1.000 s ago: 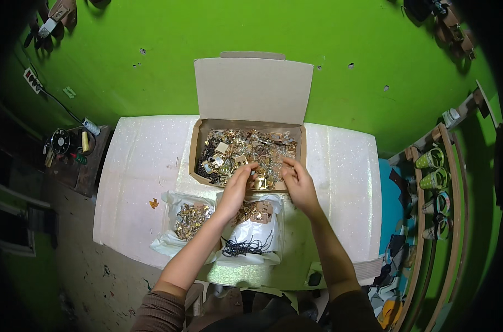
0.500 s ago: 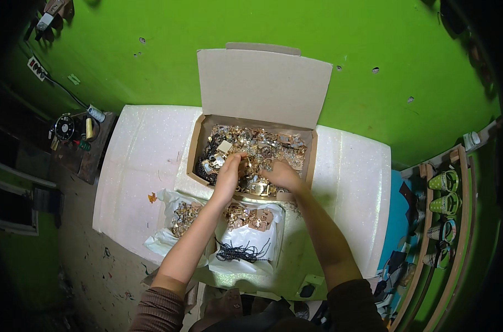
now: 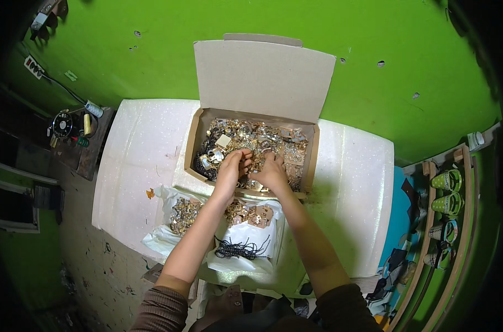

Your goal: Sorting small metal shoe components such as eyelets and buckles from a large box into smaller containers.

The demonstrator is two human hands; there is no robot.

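Note:
An open cardboard box (image 3: 312, 166) is filled with a mixed heap of gold and silver jewellery pieces (image 3: 262, 130), with black beads (image 3: 200, 166) along its left side. My left hand (image 3: 228, 172) is over the heap's left-middle, fingers loosely curved and slightly apart. Close beside it, my right hand (image 3: 272, 174) reaches into the pieces with its thumb spread away from the fingers. I make out nothing held in either hand; the fingertips partly blend into the heap. A pale square piece (image 3: 224, 140) and a shiny white-and-gold piece (image 3: 211, 159) lie near my left hand.
Nearer me, white paper-lined trays (image 3: 246, 229) hold gold pieces (image 3: 184, 216), brown tags (image 3: 261, 216) and black bead strands (image 3: 241, 248). The box lid (image 3: 262, 77) stands up before the green wall. A rack with sandals (image 3: 447, 203) is at right; a small table (image 3: 77, 155) at left.
My right hand has moved left and its fingers have spread among the pieces, nearer my left hand. My left hand stays at about the same spot, its fingers a little more apart.

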